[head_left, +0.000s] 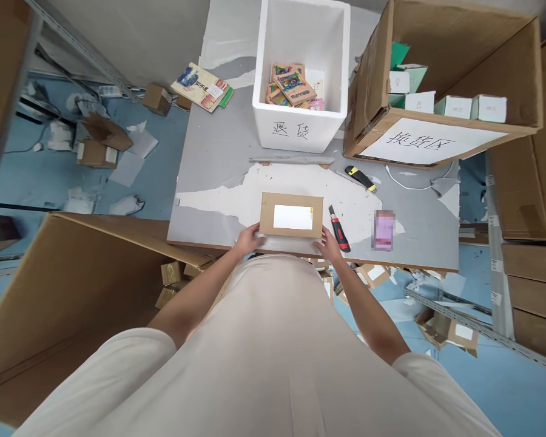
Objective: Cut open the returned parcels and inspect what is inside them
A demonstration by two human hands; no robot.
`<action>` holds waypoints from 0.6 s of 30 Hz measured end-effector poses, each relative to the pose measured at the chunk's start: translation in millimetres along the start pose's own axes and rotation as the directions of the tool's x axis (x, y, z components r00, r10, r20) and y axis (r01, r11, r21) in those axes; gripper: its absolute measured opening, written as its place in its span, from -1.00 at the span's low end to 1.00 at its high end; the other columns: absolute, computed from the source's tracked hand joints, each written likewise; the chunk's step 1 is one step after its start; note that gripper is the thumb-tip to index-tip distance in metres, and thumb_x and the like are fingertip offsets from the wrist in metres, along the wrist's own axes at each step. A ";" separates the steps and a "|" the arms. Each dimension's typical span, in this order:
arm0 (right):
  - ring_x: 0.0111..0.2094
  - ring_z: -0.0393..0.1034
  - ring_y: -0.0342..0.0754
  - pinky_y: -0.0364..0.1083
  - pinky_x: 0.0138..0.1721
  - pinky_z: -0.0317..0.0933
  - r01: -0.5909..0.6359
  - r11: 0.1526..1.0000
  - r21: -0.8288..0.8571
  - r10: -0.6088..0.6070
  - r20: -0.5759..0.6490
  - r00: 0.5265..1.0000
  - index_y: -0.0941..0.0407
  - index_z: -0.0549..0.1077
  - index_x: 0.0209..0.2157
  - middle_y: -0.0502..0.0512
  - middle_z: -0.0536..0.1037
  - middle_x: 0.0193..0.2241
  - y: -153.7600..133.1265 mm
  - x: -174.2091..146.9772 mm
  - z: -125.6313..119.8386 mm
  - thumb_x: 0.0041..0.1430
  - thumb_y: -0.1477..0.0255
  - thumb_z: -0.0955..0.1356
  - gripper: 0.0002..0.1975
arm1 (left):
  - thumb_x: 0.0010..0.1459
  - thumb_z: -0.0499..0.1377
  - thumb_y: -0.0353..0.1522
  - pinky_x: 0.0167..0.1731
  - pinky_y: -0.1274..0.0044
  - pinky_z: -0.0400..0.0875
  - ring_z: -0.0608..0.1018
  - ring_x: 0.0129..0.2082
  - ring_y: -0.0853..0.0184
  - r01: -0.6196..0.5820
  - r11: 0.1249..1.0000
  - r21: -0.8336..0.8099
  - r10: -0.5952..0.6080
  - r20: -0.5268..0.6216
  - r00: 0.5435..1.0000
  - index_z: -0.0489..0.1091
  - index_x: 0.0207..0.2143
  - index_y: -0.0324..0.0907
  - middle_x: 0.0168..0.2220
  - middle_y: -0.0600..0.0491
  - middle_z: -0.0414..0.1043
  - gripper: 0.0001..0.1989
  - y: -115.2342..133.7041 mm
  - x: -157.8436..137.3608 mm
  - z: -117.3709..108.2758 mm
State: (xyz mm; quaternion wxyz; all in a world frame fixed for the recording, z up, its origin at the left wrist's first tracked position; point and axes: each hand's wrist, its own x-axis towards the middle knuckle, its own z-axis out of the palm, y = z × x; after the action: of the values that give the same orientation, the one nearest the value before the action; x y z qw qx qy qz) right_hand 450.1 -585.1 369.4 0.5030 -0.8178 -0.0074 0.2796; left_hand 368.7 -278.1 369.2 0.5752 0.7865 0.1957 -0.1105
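A small flat cardboard box point(268, 213) with a white label on top lies on the table point(200, 233), near the front edge. My left hand point(249, 239) grips its left front corner, and my right hand point(329, 244) grips the right one. Fingers of both hands curl in against the box's sides. Just right of the box is a red and black utility knife point(340, 232) with its blade out. Farther back lies a yellow and black utility knife point(361, 178). A blurred pink rectangular object point(384, 230) rests at the table's right.
Behind the box stands a white foam bin point(295, 130) holding several packets point(293, 87). Right of it, a large cardboard box point(368, 97) contains several small cartons point(489, 109). Booklets point(202, 87) lie at the back left. A big open carton point(73, 291) sits at my left.
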 end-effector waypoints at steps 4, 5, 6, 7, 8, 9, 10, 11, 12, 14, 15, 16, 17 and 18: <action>0.03 0.37 0.10 0.12 0.03 0.27 0.002 0.999 0.032 -0.001 -0.014 1.000 0.11 0.22 0.15 0.26 0.42 0.07 -8.5 -1.0 5.8 0.02 0.34 0.33 -0.38 | -0.01 0.18 -0.22 0.05 0.29 0.37 0.53 -0.01 0.13 0.002 0.999 -0.044 -0.002 -0.021 1.000 0.37 0.03 -0.26 0.02 -0.15 0.48 -0.46 7.1 -4.9 4.1; -0.01 0.39 0.09 0.10 -0.01 0.29 0.017 0.999 0.027 -0.017 -0.016 1.000 0.12 0.24 0.13 0.26 0.44 0.05 -12.1 -1.4 4.7 0.05 0.32 0.31 -0.43 | 0.02 0.16 -0.20 0.01 0.30 0.40 0.55 -0.05 0.15 -0.006 1.000 -0.025 0.005 -0.032 0.999 0.38 0.00 -0.26 -0.02 -0.15 0.50 -0.50 10.9 -6.6 2.4; -0.05 0.40 0.08 0.09 -0.05 0.31 0.040 0.999 0.005 -0.040 -0.015 0.999 0.12 0.26 0.10 0.26 0.46 0.01 -16.4 -1.8 2.4 0.08 0.30 0.30 -0.47 | 0.04 0.14 -0.18 -0.03 0.33 0.42 0.56 -0.10 0.16 -0.016 1.000 0.008 0.017 -0.045 0.999 0.41 -0.04 -0.26 -0.06 -0.14 0.51 -0.53 15.7 -8.5 -0.2; -0.10 0.41 0.07 0.08 -0.08 0.31 0.068 0.997 -0.035 -0.069 -0.017 0.997 0.13 0.29 0.06 0.26 0.47 -0.03 -21.3 -2.0 -0.9 0.11 0.26 0.28 -0.52 | 0.06 0.12 -0.16 -0.08 0.36 0.43 0.56 -0.14 0.18 -0.030 0.998 0.055 0.033 -0.061 0.998 0.43 -0.09 -0.26 -0.11 -0.13 0.53 -0.56 21.5 -10.4 -3.4; -0.14 0.40 0.07 0.07 -0.11 0.31 0.100 0.991 -0.087 -0.103 -0.025 0.994 0.13 0.32 0.02 0.25 0.48 -0.07 -26.7 -1.8 -4.9 0.15 0.23 0.25 -0.56 | 0.09 0.11 -0.13 -0.12 0.39 0.44 0.56 -0.18 0.20 -0.044 0.993 0.111 0.053 -0.083 0.995 0.45 -0.14 -0.26 -0.15 -0.12 0.53 -0.58 28.2 -11.9 -6.7; -0.17 0.39 0.07 0.06 -0.13 0.30 0.127 0.981 -0.148 -0.135 -0.042 0.990 0.13 0.35 -0.04 0.25 0.48 -0.12 -32.5 -1.0 -9.2 0.19 0.19 0.22 -0.60 | 0.11 0.09 -0.11 -0.16 0.42 0.43 0.55 -0.21 0.21 -0.053 0.984 0.169 0.072 -0.112 0.991 0.47 -0.19 -0.25 -0.19 -0.11 0.53 -0.58 35.5 -12.7 -9.7; -0.19 0.38 0.07 0.06 -0.14 0.28 0.145 0.966 -0.212 -0.163 -0.068 0.984 0.13 0.37 -0.11 0.24 0.48 -0.17 -38.5 0.7 -13.4 0.22 0.15 0.19 -0.61 | 0.13 0.07 -0.09 -0.19 0.45 0.42 0.54 -0.24 0.23 -0.055 0.973 0.224 0.088 -0.143 0.986 0.48 -0.23 -0.25 -0.23 -0.09 0.53 -0.58 43.2 -12.6 -12.0; -0.21 0.36 0.07 0.05 -0.14 0.26 0.153 0.950 -0.271 -0.184 -0.096 0.978 0.12 0.38 -0.18 0.23 0.48 -0.21 -44.4 3.2 -17.2 0.24 0.12 0.15 -0.61 | 0.15 0.05 -0.08 -0.21 0.46 0.40 0.53 -0.27 0.24 -0.050 0.961 0.271 0.100 -0.174 0.980 0.49 -0.26 -0.24 -0.27 -0.07 0.53 -0.57 50.8 -11.5 -13.3; -0.23 0.35 0.08 0.05 -0.15 0.24 0.149 0.936 -0.320 -0.195 -0.117 0.974 0.10 0.37 -0.25 0.22 0.48 -0.26 -49.9 6.5 -20.3 0.26 0.09 0.12 -0.59 | 0.17 0.03 -0.07 -0.22 0.48 0.38 0.52 -0.29 0.26 -0.038 0.951 0.306 0.104 -0.203 0.974 0.49 -0.29 -0.24 -0.31 -0.05 0.52 -0.56 57.8 -9.2 -13.7; -0.26 0.34 0.08 0.02 -0.18 0.21 0.122 0.917 -0.379 -0.185 -0.135 0.973 0.07 0.32 -0.37 0.19 0.47 -0.35 -59.3 14.9 -23.7 0.27 0.04 0.08 -0.56 | 0.20 0.00 -0.06 -0.27 0.50 0.34 0.48 -0.36 0.29 -0.006 0.939 0.344 0.096 -0.246 0.965 0.48 -0.36 -0.23 -0.40 -0.01 0.49 -0.55 69.1 -2.1 -12.0; -0.29 0.34 0.08 0.01 -0.20 0.21 0.108 0.915 -0.388 -0.171 -0.134 0.976 0.05 0.29 -0.41 0.18 0.47 -0.39 -62.9 19.7 -24.1 0.27 0.02 0.07 -0.54 | 0.21 -0.01 -0.05 -0.30 0.51 0.32 0.46 -0.39 0.31 0.009 0.936 0.352 0.089 -0.260 0.962 0.46 -0.40 -0.22 -0.45 0.01 0.47 -0.54 72.9 2.3 -10.7; -0.31 0.34 0.07 0.00 -0.21 0.20 0.096 0.917 -0.387 -0.157 -0.128 0.979 0.05 0.27 -0.44 0.17 0.47 -0.41 -65.6 24.4 -24.0 0.27 0.00 0.06 -0.53 | 0.22 -0.02 -0.05 -0.33 0.52 0.29 0.43 -0.43 0.33 0.021 0.934 0.357 0.082 -0.271 0.959 0.44 -0.45 -0.21 -0.49 0.03 0.43 -0.53 75.5 6.8 -9.3; -0.32 0.34 0.07 -0.01 -0.23 0.19 0.085 0.921 -0.380 -0.142 -0.126 0.982 0.04 0.26 -0.45 0.17 0.47 -0.42 -67.5 29.0 -23.4 0.26 -0.02 0.05 -0.52 | 0.22 -0.03 -0.05 -0.36 0.52 0.27 0.41 -0.46 0.34 0.032 0.932 0.361 0.077 -0.283 0.956 0.42 -0.49 -0.20 -0.53 0.05 0.40 -0.52 77.0 11.1 -8.2; -0.33 0.35 0.07 -0.01 -0.23 0.19 0.074 0.926 -0.371 -0.131 -0.130 0.983 0.04 0.26 -0.46 0.17 0.48 -0.42 -68.5 33.2 -22.8 0.26 -0.03 0.05 -0.51 | 0.23 -0.04 -0.05 -0.39 0.53 0.25 0.38 -0.48 0.35 0.039 0.930 0.365 0.075 -0.294 0.953 0.39 -0.53 -0.20 -0.57 0.06 0.36 -0.51 77.6 14.9 -7.5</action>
State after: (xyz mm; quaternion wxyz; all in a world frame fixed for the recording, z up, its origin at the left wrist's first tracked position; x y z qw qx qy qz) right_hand 507.2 -560.2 418.8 0.3554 -0.9143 -0.0636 0.1836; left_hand 415.5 -288.6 432.4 0.3824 0.8894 0.2500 -0.0178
